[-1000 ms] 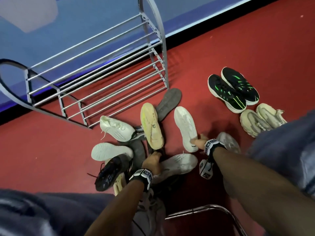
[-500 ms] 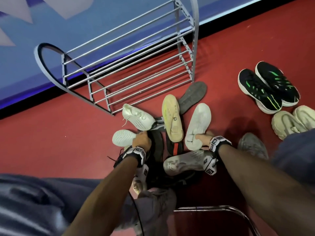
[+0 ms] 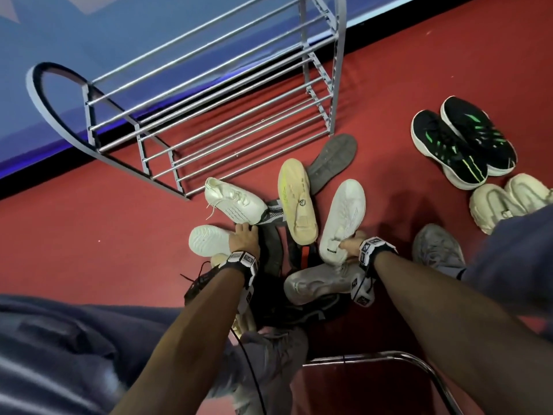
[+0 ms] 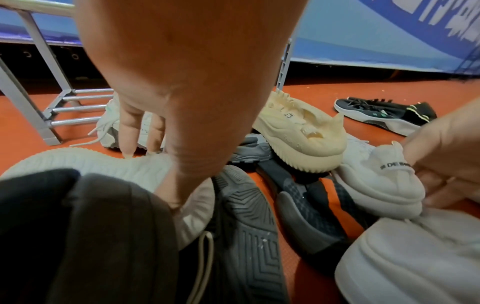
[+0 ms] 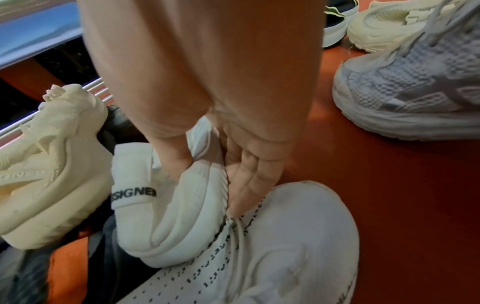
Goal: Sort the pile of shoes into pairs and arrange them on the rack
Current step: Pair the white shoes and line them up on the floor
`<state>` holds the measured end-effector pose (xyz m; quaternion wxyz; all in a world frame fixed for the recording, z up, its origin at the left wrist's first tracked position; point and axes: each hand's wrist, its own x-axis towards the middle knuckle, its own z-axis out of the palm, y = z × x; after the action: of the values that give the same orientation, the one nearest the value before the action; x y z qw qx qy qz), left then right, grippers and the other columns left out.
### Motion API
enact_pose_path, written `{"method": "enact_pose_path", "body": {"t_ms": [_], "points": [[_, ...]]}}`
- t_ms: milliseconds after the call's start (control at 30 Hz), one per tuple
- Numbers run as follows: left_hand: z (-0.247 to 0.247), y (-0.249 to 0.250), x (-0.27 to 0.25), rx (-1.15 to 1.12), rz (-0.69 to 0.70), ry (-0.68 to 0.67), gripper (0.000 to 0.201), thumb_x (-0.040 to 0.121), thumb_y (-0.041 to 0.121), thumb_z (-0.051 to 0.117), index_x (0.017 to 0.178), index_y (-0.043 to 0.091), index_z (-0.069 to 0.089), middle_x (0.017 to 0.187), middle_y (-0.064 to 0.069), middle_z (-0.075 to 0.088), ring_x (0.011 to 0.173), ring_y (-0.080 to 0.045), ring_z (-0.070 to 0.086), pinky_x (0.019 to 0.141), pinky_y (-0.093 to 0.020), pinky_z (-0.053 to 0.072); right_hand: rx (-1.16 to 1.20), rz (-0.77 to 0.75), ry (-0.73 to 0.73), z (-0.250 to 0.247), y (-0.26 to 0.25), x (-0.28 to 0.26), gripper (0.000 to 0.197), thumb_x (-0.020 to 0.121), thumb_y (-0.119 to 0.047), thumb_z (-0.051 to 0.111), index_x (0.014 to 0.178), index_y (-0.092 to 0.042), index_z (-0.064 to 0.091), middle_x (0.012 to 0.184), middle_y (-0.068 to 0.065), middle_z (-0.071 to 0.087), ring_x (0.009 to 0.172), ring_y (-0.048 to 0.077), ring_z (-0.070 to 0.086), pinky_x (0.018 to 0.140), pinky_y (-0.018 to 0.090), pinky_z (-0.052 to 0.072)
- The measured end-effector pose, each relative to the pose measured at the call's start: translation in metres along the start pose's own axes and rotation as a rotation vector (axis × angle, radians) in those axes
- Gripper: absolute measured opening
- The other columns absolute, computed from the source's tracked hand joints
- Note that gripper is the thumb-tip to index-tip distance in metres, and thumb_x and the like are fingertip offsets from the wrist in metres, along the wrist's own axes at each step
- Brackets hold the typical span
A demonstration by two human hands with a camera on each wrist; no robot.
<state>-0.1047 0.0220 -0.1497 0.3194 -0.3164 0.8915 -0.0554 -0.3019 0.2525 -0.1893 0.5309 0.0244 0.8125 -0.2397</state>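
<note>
From the head view, my right hand (image 3: 351,245) clamps the heel of the white knit shoe (image 3: 344,217), which lies sole up at the right of the pile. Half a second ago it only rested at that heel; now the fingers have closed and the heel is tipped up off the heap. My left hand (image 3: 244,239) has moved up from the dark shoes in the middle to the white sole (image 3: 206,242) at the pile's left, just below the laced white sneaker (image 3: 233,202). The rack (image 3: 209,94) stands bare behind the pile. The black-and-green pair (image 3: 462,142) and the cream pair (image 3: 505,202) sit sorted, well apart to the right.

From the left wrist, my left hand's fingers (image 4: 130,127) hang straight, tips touching the ribbed white sole (image 4: 85,164), gripping nothing. The cream shoe (image 4: 298,131) sits on its side on the dark shoes.

From the right wrist, my thumb and fingers (image 5: 249,170) pinch the heel beside the lettered pull tab (image 5: 132,181), above the dotted white shoe (image 5: 272,257).

I judge I'm matching a third pair: one white shoe is secured, and its possible mate is under my left hand.
</note>
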Motion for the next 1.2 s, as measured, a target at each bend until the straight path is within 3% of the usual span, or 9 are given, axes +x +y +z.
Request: {"method": "enact_pose_path", "body": {"t_ms": [100, 233, 400, 500, 600, 700, 833, 1000, 1200], "points": [[-0.002, -0.009, -0.004, 0.098, 0.053, 0.016, 0.052, 0.087, 0.033, 0.063, 0.135, 0.020, 0.048, 0.137, -0.002, 0.048, 0.129, -0.025, 0.044, 0.100, -0.036, 0.041, 0.001, -0.011, -0.064, -0.004, -0.007, -0.016, 0.047, 0.087, -0.015, 0.070, 0.130, -0.002, 0.055, 0.120, 0.015, 0.058, 0.096, 0.024, 0.054, 0.080, 0.031, 0.048], [-0.003, -0.028, -0.024, 0.131, 0.123, 0.068, 0.042, 0.090, 0.045, 0.053, 0.123, 0.022, 0.063, 0.130, -0.001, 0.055, 0.122, -0.025, 0.051, 0.097, -0.038, 0.041, 0.054, 0.027, -0.143, 0.005, 0.003, 0.022, 0.088, 0.057, -0.058, 0.086, 0.127, -0.012, 0.059, 0.117, 0.003, 0.066, 0.105, 0.026, 0.066, 0.093, 0.041, 0.056], [-0.029, -0.052, -0.054, -0.149, 0.062, 0.161, 0.025, 0.095, 0.028, 0.057, 0.113, 0.011, 0.055, 0.113, -0.009, 0.060, 0.087, -0.034, 0.069, 0.070, -0.042, 0.055, 0.192, -0.031, -0.117, -0.002, -0.026, -0.023, 0.045, 0.080, -0.026, 0.073, 0.119, -0.015, 0.054, 0.112, 0.010, 0.063, 0.105, 0.033, 0.065, 0.090, 0.051, 0.056], [-0.055, -0.061, -0.068, -0.203, 0.115, 0.415, 0.036, 0.086, 0.039, 0.071, 0.106, 0.013, 0.056, 0.101, -0.006, 0.059, 0.065, -0.034, 0.065, 0.049, -0.032, 0.040, 0.316, -0.060, -0.037, -0.003, -0.027, -0.035, 0.046, 0.079, -0.009, 0.070, 0.122, -0.010, 0.055, 0.118, 0.014, 0.063, 0.106, 0.035, 0.064, 0.090, 0.055, 0.055], [-0.092, -0.045, -0.081, -0.137, 0.289, 0.762, 0.016, 0.088, 0.028, 0.065, 0.089, 0.013, 0.059, 0.087, -0.006, 0.059, 0.051, -0.030, 0.055, 0.048, -0.029, 0.030, 0.450, -0.208, 0.179, 0.002, -0.026, -0.049, 0.036, 0.081, 0.003, 0.062, 0.114, -0.008, 0.055, 0.114, 0.010, 0.061, 0.106, 0.031, 0.059, 0.092, 0.044, 0.050], [-0.112, -0.016, -0.085, -0.103, 0.473, 0.906, 0.010, 0.086, 0.018, 0.067, 0.091, 0.016, 0.059, 0.089, -0.004, 0.055, 0.064, -0.028, 0.052, 0.056, -0.037, 0.036, 0.449, -0.391, 0.381, -0.005, -0.027, -0.069, 0.024, 0.079, 0.004, 0.056, 0.097, -0.012, 0.052, 0.096, 0.008, 0.059, 0.091, 0.024, 0.055, 0.075, 0.029, 0.038], [-0.081, 0.009, -0.083, -0.107, 0.578, 0.671, 0.032, 0.079, 0.014, 0.070, 0.110, 0.013, 0.062, 0.105, -0.003, 0.057, 0.087, -0.026, 0.056, 0.061, -0.038, 0.046, 0.389, -0.464, 0.393, -0.022, -0.028, -0.074, 0.028, 0.076, 0.001, 0.059, 0.099, -0.015, 0.056, 0.093, 0.006, 0.062, 0.086, 0.025, 0.055, 0.068, 0.030, 0.036], [-0.003, 0.007, -0.074, -0.286, 0.402, 0.162, 0.052, 0.081, -0.001, 0.058, 0.131, 0.010, 0.052, 0.134, -0.007, 0.049, 0.109, -0.034, 0.058, 0.080, -0.048, 0.055, 0.314, -0.405, 0.196, -0.019, -0.025, -0.059, 0.026, 0.077, 0.003, 0.061, 0.099, -0.009, 0.062, 0.108, 0.014, 0.066, 0.100, 0.032, 0.060, 0.076, 0.032, 0.042], [0.008, 0.008, -0.055, -0.903, 0.084, 0.176, 0.022, 0.087, 0.025, 0.059, 0.105, 0.016, 0.051, 0.101, -0.005, 0.060, 0.088, -0.025, 0.061, 0.080, -0.041, 0.053, 0.362, -0.354, 0.156, -0.006, -0.021, -0.051, 0.030, 0.076, 0.007, 0.060, 0.103, -0.004, 0.064, 0.109, 0.014, 0.069, 0.102, 0.033, 0.062, 0.088, 0.039, 0.050]]}}
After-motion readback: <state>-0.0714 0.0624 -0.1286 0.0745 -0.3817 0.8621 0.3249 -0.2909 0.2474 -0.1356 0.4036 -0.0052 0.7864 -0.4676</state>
